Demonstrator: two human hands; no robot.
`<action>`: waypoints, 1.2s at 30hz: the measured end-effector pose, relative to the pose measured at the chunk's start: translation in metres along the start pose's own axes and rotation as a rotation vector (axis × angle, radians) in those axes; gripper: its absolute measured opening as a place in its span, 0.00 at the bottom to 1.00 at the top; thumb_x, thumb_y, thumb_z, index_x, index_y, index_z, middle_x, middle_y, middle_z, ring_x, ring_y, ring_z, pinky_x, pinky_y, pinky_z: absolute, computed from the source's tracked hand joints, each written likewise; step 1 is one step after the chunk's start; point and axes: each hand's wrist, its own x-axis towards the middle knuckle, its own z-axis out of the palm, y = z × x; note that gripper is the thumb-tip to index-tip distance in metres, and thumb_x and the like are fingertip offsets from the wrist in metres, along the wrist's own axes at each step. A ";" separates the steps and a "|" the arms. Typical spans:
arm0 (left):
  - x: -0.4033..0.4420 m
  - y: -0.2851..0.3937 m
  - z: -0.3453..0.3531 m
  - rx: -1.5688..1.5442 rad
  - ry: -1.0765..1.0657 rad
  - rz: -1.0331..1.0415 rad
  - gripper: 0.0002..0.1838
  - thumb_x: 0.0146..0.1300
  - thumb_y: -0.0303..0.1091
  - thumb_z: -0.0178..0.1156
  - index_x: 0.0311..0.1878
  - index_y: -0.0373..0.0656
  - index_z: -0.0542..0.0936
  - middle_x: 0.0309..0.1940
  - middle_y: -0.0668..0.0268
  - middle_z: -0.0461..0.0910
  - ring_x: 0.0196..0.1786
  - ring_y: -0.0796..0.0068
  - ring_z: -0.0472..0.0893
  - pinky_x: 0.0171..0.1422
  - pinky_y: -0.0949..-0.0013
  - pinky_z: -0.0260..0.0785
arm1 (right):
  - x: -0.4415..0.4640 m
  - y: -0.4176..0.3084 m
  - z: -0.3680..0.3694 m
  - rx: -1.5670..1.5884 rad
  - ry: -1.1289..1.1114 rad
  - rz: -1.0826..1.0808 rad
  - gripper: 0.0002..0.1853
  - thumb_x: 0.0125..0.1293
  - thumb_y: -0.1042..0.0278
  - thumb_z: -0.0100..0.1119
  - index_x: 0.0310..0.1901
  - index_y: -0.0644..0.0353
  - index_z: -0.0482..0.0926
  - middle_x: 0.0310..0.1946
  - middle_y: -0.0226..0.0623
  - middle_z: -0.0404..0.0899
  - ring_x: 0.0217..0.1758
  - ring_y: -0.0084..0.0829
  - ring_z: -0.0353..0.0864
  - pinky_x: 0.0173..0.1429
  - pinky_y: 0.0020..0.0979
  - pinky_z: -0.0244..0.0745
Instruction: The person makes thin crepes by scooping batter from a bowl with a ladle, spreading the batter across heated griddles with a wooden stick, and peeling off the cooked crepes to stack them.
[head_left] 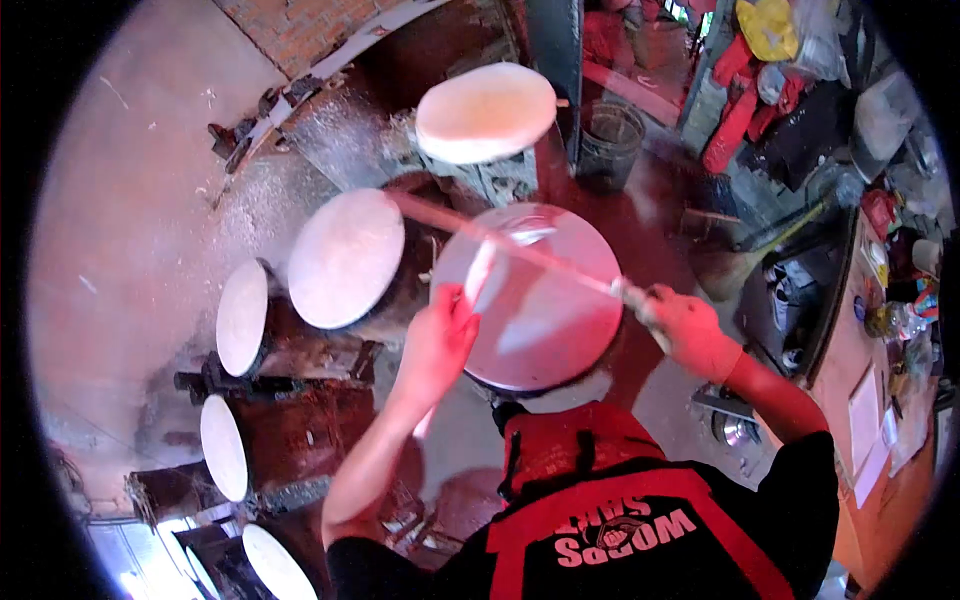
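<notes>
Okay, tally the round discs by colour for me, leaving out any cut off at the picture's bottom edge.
Pale off-white flat round discs: 4
Mauve-grey flat round disc: 1
Total: 5

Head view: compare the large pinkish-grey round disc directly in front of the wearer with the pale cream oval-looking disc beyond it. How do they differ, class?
The pinkish-grey disc looks darker and patchier than the paler cream disc. The pinkish-grey disc appears larger; the cream disc smaller. A long, blurred stick crosses over the pinkish-grey disc, none over the cream disc. Both look flat-topped.
</notes>
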 end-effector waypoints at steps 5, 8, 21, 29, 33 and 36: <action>0.008 0.034 0.074 -0.082 -0.080 -0.183 0.09 0.53 0.27 0.59 0.37 0.36 0.73 0.28 0.49 0.79 0.33 0.49 0.81 0.37 0.58 0.71 | -0.076 0.067 0.060 0.672 0.083 0.232 0.29 0.65 0.77 0.46 0.69 0.50 0.61 0.58 0.33 0.75 0.39 0.23 0.77 0.45 0.28 0.72; 0.011 0.012 0.144 -0.153 0.061 -0.274 0.10 0.50 0.29 0.62 0.35 0.37 0.74 0.24 0.51 0.79 0.30 0.52 0.81 0.36 0.58 0.72 | -0.121 0.073 0.133 0.836 0.051 0.543 0.28 0.66 0.75 0.47 0.69 0.50 0.62 0.56 0.29 0.76 0.43 0.23 0.76 0.47 0.29 0.72; 0.071 -0.007 0.168 -0.754 0.504 -0.425 0.10 0.58 0.31 0.63 0.35 0.35 0.74 0.21 0.59 0.78 0.22 0.68 0.79 0.28 0.66 0.70 | 0.022 0.031 0.227 1.003 0.500 0.443 0.23 0.70 0.62 0.49 0.66 0.43 0.65 0.27 0.38 0.74 0.30 0.34 0.75 0.36 0.33 0.69; -0.043 -0.003 0.059 -1.268 0.412 -0.629 0.09 0.67 0.33 0.56 0.44 0.39 0.78 0.23 0.74 0.72 0.22 0.88 0.67 0.24 0.81 0.59 | -0.022 -0.051 0.211 1.708 0.664 0.763 0.18 0.72 0.61 0.47 0.62 0.42 0.71 0.15 0.18 0.59 0.11 0.15 0.57 0.13 0.21 0.54; -0.161 -0.010 0.065 -1.047 0.411 -0.813 0.25 0.70 0.39 0.53 0.68 0.47 0.64 0.28 0.76 0.69 0.24 0.89 0.64 0.22 0.82 0.56 | 0.010 -0.083 0.250 1.723 0.706 0.838 0.21 0.71 0.59 0.51 0.65 0.42 0.68 0.15 0.20 0.59 0.11 0.16 0.57 0.13 0.24 0.55; -0.227 -0.015 0.090 -0.848 0.459 -0.906 0.13 0.69 0.43 0.55 0.39 0.45 0.83 0.16 0.83 0.57 0.17 0.91 0.54 0.18 0.82 0.48 | 0.076 -0.071 0.272 1.490 0.720 0.764 0.22 0.70 0.59 0.52 0.65 0.42 0.68 0.14 0.21 0.60 0.11 0.18 0.58 0.13 0.25 0.55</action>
